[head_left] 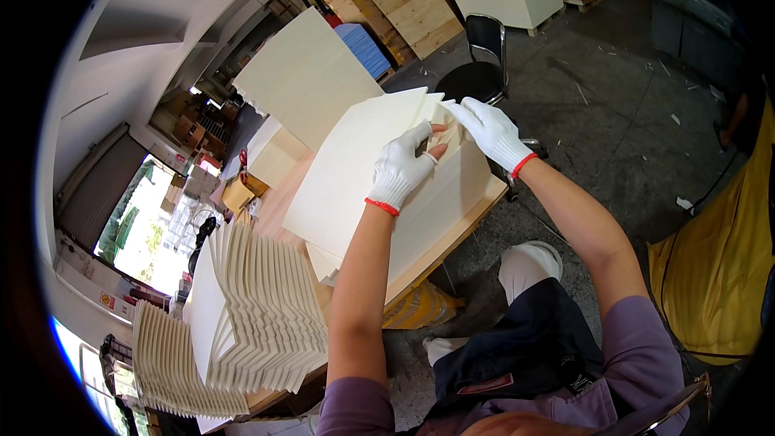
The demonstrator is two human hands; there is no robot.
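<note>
Large cream sheets (339,169) lie in a loose pile on a wooden table, their far right corners fanned apart in steps. My left hand (401,168), in a white knit glove with a red cuff and bare fingertips, rests on the upper sheet. Its fingertips bend over the sheet's right edge. At the fanned corner, my right hand (491,136), gloved the same way, lies with its fingers stretched along the edges. The undersides of its fingers are hidden. More cream sheets (464,182) lie lower, under and between my hands.
Tall wavy stacks of cream sheets (262,315) stand at the left on the table (412,278). A large upright board (311,73) is beyond the pile. A black chair (476,73) stands past the far right corner, and yellow cloth (710,250) hangs at the right.
</note>
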